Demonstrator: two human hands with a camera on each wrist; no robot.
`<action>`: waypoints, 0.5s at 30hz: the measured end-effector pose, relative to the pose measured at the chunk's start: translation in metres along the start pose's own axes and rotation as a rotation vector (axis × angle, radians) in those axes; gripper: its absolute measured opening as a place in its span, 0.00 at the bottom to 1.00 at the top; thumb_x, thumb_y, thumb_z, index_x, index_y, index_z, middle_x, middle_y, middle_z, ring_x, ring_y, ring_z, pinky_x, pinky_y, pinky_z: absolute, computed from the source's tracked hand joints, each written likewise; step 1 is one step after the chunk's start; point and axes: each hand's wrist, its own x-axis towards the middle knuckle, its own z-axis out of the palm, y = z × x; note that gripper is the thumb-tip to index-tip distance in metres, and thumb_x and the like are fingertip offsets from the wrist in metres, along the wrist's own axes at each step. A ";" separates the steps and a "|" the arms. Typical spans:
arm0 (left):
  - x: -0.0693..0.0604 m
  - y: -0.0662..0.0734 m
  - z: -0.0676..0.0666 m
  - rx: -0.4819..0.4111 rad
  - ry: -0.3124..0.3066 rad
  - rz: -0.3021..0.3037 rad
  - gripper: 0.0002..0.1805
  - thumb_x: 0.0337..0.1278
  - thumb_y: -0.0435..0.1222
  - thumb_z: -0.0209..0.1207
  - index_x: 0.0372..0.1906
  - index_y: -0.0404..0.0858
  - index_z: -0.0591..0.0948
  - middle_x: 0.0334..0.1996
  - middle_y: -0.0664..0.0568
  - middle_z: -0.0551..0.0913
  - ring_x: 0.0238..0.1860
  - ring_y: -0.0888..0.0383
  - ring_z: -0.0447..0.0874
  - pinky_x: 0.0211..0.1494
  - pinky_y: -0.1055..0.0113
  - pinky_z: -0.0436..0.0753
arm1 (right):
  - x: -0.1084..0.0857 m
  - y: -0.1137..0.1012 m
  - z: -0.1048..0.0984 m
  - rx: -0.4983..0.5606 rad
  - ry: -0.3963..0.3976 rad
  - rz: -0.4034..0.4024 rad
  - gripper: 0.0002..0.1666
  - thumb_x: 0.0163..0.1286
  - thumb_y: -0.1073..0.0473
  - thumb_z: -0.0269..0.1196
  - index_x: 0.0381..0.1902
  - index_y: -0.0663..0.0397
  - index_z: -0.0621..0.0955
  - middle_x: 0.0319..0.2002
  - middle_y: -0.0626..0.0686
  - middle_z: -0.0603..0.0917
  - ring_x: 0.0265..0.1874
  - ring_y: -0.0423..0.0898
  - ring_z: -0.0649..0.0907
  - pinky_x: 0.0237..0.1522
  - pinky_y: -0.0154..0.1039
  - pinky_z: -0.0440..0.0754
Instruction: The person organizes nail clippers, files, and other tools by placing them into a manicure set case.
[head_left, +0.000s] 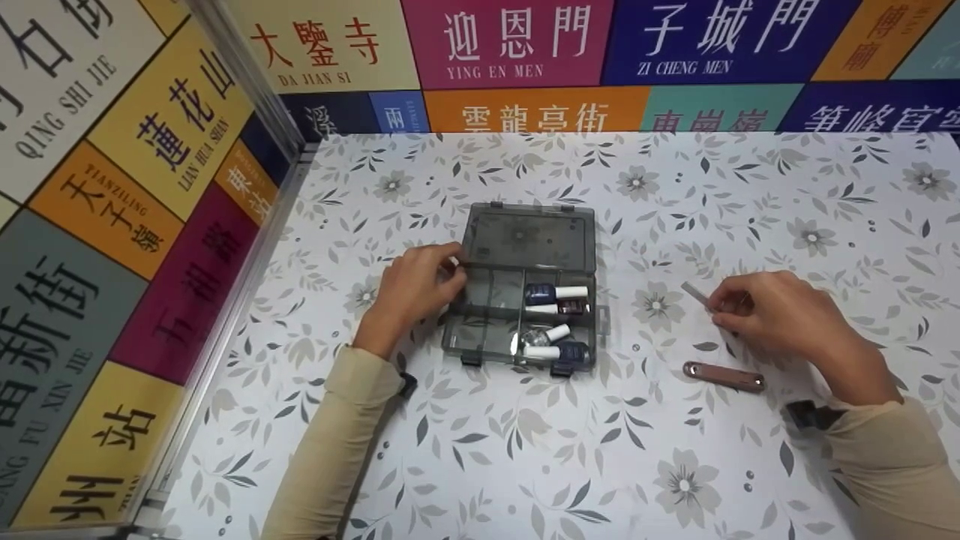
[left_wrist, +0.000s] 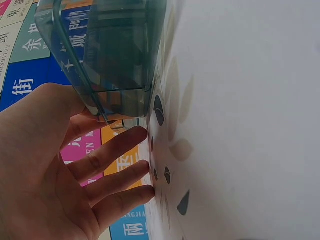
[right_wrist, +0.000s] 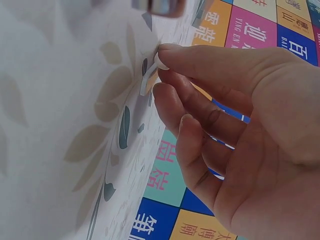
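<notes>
A smoky-grey transparent divided box lies with its lid folded back. Its right compartments hold several nail polish bottles with white caps, one dark blue and one dark red. My left hand touches the box's left edge with thumb and index finger; in the left wrist view the other fingers reach down to the tablecloth, nearly straight. To the right of the box, my right hand pinches a small flat pale strip between thumb and fingers, close above the cloth.
A brown folding pocket tool with metal rivets lies just in front of my right hand. White floral cloth covers the table. Panels with coloured lettering stand along the back and the left side.
</notes>
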 end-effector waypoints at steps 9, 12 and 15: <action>0.000 0.000 0.001 0.002 0.007 0.011 0.09 0.69 0.42 0.62 0.48 0.51 0.88 0.44 0.56 0.94 0.44 0.52 0.91 0.43 0.47 0.86 | 0.000 -0.001 -0.001 -0.010 -0.006 0.004 0.06 0.69 0.54 0.75 0.43 0.42 0.90 0.34 0.44 0.89 0.35 0.44 0.83 0.35 0.43 0.73; 0.000 0.000 0.001 0.002 0.007 0.012 0.09 0.69 0.42 0.62 0.48 0.51 0.88 0.45 0.55 0.94 0.45 0.52 0.91 0.43 0.48 0.86 | 0.000 -0.003 -0.001 -0.015 0.001 0.000 0.06 0.70 0.53 0.74 0.43 0.42 0.90 0.35 0.44 0.90 0.35 0.44 0.84 0.35 0.43 0.74; 0.000 -0.001 0.001 0.002 0.005 0.011 0.09 0.68 0.43 0.62 0.48 0.51 0.88 0.45 0.55 0.94 0.44 0.52 0.91 0.42 0.48 0.86 | -0.001 -0.007 -0.002 -0.023 0.019 -0.010 0.07 0.71 0.52 0.74 0.44 0.42 0.90 0.36 0.44 0.91 0.35 0.45 0.84 0.34 0.42 0.74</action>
